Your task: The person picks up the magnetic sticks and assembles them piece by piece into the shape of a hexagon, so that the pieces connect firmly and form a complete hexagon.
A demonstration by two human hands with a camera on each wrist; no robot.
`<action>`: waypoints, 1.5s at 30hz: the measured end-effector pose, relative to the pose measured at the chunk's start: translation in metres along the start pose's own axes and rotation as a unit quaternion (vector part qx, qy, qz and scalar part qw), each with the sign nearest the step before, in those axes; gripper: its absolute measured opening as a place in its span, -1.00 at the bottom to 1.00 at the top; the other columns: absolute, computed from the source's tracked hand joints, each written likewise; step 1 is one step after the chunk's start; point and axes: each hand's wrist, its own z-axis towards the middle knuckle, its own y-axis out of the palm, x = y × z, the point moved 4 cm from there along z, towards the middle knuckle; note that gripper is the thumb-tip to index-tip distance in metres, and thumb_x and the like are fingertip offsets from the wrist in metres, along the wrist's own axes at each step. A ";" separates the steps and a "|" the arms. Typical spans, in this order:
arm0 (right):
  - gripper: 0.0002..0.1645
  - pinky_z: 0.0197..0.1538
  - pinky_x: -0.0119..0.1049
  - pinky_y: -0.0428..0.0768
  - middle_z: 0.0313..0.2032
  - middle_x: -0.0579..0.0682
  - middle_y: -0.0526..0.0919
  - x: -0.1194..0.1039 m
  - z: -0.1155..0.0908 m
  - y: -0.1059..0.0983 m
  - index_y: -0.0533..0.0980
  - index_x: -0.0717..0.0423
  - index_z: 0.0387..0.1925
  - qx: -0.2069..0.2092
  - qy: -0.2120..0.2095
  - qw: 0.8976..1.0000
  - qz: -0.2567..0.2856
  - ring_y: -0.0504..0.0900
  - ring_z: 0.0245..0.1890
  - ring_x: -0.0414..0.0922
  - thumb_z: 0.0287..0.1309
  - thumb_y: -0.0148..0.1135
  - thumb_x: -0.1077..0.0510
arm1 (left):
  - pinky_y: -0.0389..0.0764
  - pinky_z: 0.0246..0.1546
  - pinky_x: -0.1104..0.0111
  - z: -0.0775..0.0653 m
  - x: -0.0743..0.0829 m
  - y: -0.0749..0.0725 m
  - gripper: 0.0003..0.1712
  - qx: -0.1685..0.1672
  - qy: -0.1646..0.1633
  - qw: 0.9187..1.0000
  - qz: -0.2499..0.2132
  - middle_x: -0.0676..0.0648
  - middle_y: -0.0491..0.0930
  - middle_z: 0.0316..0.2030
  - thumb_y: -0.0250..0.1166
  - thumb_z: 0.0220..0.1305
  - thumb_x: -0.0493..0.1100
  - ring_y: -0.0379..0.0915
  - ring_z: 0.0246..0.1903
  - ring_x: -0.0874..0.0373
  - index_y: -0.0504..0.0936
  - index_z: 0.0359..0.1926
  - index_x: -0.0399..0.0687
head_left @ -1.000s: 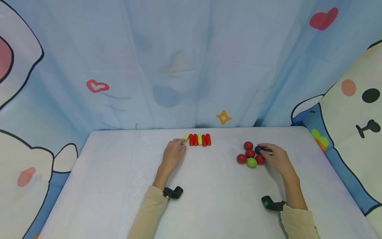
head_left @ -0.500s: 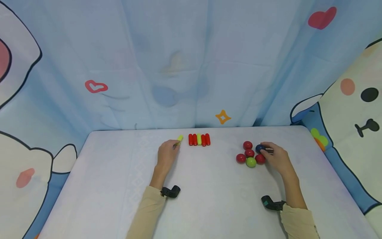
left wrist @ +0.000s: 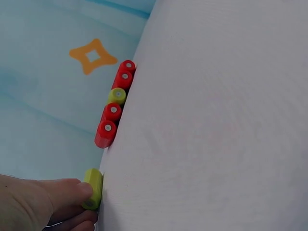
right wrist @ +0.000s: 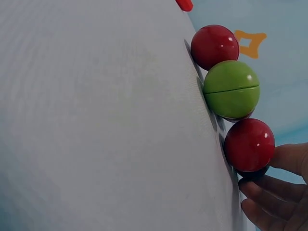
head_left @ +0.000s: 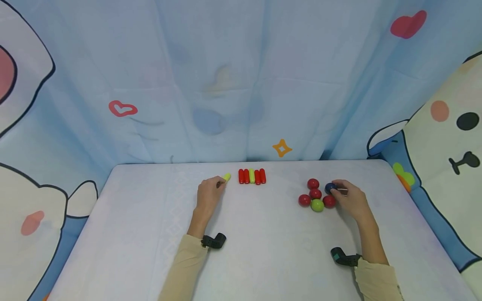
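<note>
My left hand (head_left: 209,193) pinches a yellow-green stick (head_left: 226,177) between thumb and fingers, a short way left of a row of similar sticks. That row holds two red sticks (head_left: 244,176), one yellow-green stick (head_left: 252,176) and two more red sticks (head_left: 260,176), side by side. On the right, my right hand (head_left: 352,200) grips a dark blue ball (head_left: 330,187) at the edge of a ball cluster. Several glossy red balls (head_left: 304,200) and one green ball (head_left: 317,205) make up the rest. In the right wrist view a red ball (right wrist: 250,145) mostly hides the blue one.
Both groups lie on a white-covered table (head_left: 271,242), the sticks close to its far edge. Behind it hangs a light blue curtain (head_left: 169,83) with printed shapes. Each wrist wears a black camera mount (head_left: 214,241).
My left hand has drawn the yellow-green stick leftward, away from the row's left end. The blue ball has shifted slightly right in my right hand, away from the red balls.
</note>
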 end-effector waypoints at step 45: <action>-0.35 0.22 0.32 0.35 0.30 0.44 0.31 0.021 0.006 -0.001 0.20 0.16 0.41 -0.001 0.008 1.000 0.023 0.31 0.26 0.42 0.47 -0.15 -0.11 | 0.64 -0.13 0.26 -0.006 -0.013 -0.003 -0.70 -0.011 -0.021 0.998 -0.062 -0.14 0.68 -0.14 0.30 0.26 -0.23 0.62 -0.18 0.06 0.67 0.01 -0.16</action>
